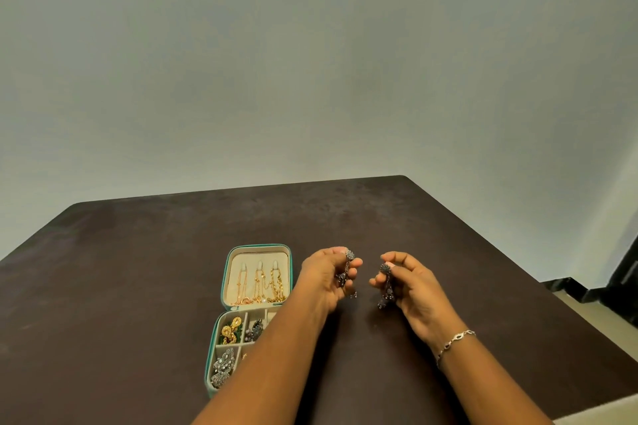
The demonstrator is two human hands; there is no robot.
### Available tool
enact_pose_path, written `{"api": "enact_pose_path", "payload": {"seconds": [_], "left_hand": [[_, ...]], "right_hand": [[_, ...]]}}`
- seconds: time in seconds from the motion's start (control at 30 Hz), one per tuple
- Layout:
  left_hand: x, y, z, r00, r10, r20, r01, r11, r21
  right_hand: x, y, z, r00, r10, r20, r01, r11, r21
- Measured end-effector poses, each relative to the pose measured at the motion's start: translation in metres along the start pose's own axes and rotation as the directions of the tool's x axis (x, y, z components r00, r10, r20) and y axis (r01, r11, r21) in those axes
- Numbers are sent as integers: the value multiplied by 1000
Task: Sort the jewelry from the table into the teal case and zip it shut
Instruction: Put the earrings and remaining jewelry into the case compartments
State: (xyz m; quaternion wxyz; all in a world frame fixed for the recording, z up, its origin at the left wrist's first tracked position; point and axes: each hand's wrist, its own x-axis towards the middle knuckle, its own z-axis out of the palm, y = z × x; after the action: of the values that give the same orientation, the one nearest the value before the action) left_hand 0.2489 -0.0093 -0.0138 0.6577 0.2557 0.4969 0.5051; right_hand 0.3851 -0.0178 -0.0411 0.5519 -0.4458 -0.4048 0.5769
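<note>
1. Already, in the head view, most of the sorting looks done. The teal case (226, 274) lies open on the dark table (138, 286), just left of the hands, with its lid on the far side and its tray nearer the person.
2. Inside the lid, three gold chains (259, 286) hang side by side from pegs. In the tray, gold earrings (230, 331) fill the far-left compartment, a dark piece (256, 329) sits in the one to their right, and a silver ornament (222, 367) lies in the near-left one. The left forearm covers the tray's right side, so I cannot tell what is there.
3. As I judge it, the two earrings in the hands are left to be stowed. After that the lid must be folded over and zipped.
4. The left hand (328, 279) is raised over the table just right of the lid, fingers curled. Its thumb and forefinger pinch the top of the first earring (347, 269), a dark drop that dangles past the palm.
5. The right hand (411, 286) mirrors it, near but apart. It pinches the stud of the second earring (386, 283), which hangs down too. A silver bracelet (455, 342) circles that wrist.
6. Both forearms reach forward from the bottom edge, the left one crossing above the tray.
</note>
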Motion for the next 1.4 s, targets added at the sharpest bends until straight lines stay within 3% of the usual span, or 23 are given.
{"api": "enact_pose_path", "payload": {"seconds": [0.37, 0.47, 0.67, 0.83, 1.17, 1.4], "left_hand": [[-5, -12, 2, 999, 35, 22, -36, 999, 16], [-9, -16, 2, 994, 106, 31, -108, 988, 107], [-17, -23, 7, 930, 358, 86, -358, 826, 435], [-19, -21, 8, 879, 469, 85, -438, 724, 533], [-27, -9, 0, 888, 455, 66, -422, 749, 511], [-44, 6, -9, 931, 359, 67, -363, 890, 277]], "right_hand": [[-2, -2, -1, 995, 85, 49, -80, 992, -96], [-4, -4, 0, 990, 121, 69, -113, 988, -110], [-12, -9, 7, 987, 115, 111, -101, 986, -130], [-17, -14, 12, 994, 28, 104, -8, 981, -193], [-25, -26, 12, 977, -34, 213, 79, 975, -206], [-28, -49, 12, 978, -90, 190, 116, 985, -127]]}}
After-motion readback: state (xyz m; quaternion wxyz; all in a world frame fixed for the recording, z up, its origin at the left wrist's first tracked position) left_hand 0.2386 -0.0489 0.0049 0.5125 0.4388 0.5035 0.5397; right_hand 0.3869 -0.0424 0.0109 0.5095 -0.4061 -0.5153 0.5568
